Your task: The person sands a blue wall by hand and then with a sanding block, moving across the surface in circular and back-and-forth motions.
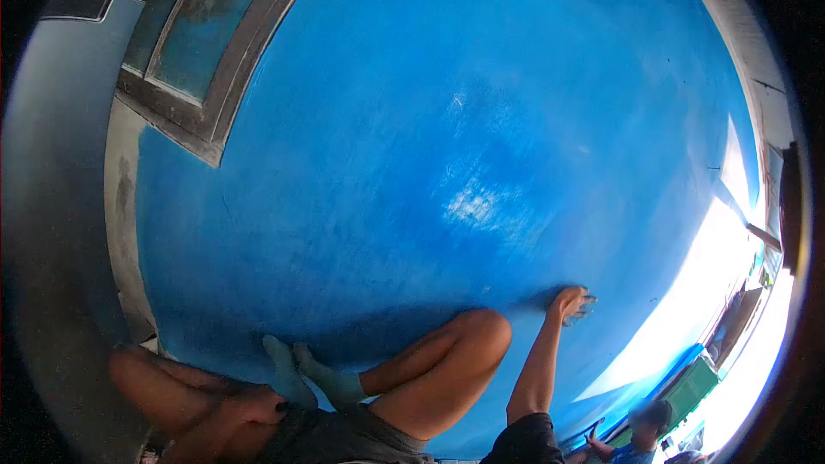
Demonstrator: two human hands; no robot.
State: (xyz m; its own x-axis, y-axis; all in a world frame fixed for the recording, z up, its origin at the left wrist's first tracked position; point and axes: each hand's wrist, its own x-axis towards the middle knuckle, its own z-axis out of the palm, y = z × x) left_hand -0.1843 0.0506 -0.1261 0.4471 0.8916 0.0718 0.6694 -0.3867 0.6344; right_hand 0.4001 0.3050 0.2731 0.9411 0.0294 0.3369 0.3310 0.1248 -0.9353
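My right hand [574, 303] is by the blue wall [387, 163], low and right of centre, at the end of a stretched arm. Its fingers are bent and spread apart, with greyish tips. Whether they touch the wall is hard to tell. In my lap, near the thigh, my left hand [256, 406] is closed. A small dark spot shows at its fingertips, too small to name. Between the hands are my bent legs, the feet in grey-green socks [331, 378] close to the wall. A pale worn patch [473, 204] marks the wall's middle.
A wood-framed window [202, 34] is at the upper left, beside a grey door-like panel [51, 163]. Lower right, another person [640, 438] in blue sits near a green box-like thing [692, 391]. Bright sunlight falls across the wall's right side.
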